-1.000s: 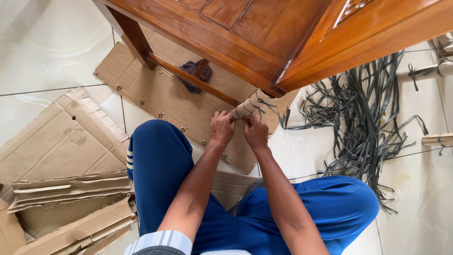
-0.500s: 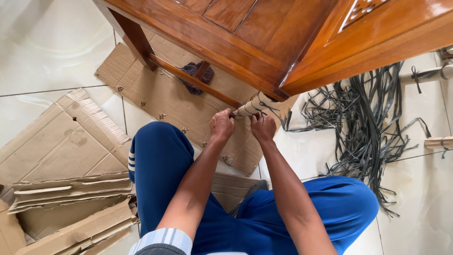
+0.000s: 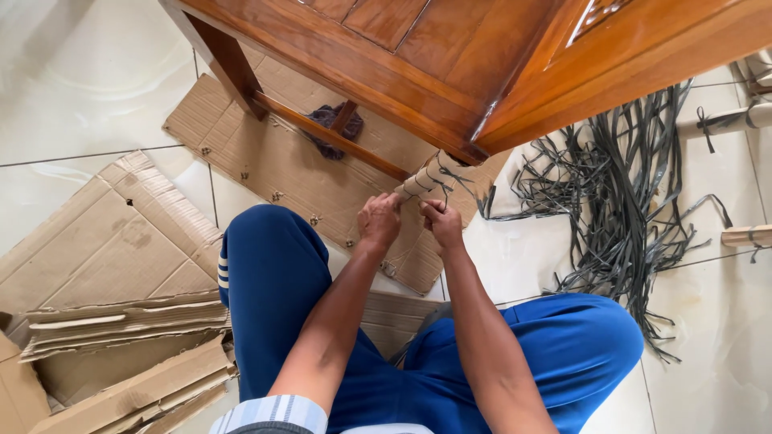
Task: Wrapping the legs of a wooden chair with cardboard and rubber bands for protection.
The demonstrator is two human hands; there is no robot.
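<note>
Cardboard wrap (image 3: 425,178) on the table leg is what both my hands are on. Left hand (image 3: 379,221) is curled closed around the lower end of the wrap, fingers folded over it, thumb side up. Right hand (image 3: 441,223) sits just beside it, touching or nearly so, fingertips pressed together pinching a dark strap (image 3: 447,173) that runs across the wrap. Can't tell whether the strap is knotted under my fingers.

Wrap angles up and away from my hands to the corner of the wooden table (image 3: 450,72), varnished orange-brown, which overhangs everything ahead of me. Past my left hand, a lower rail (image 3: 322,133) of the table with a dark rag (image 3: 328,120) behind it.

Under my hands: a flat cardboard sheet (image 3: 265,169) on the floor, small metal staples along its edge. Off to the left of my left hand, more flattened cardboard (image 3: 104,257) and a stack of folded pieces near my left knee. Right of my right hand, a loose heap of black straps (image 3: 619,193) spread over the floor, well apart from my grip. Beyond it, two more wrapped pieces (image 3: 744,119) tied with strap.

Floor (image 3: 80,88) is glossy pale tile. I'm sitting, blue trousers (image 3: 563,345), knees either side of my arms.
</note>
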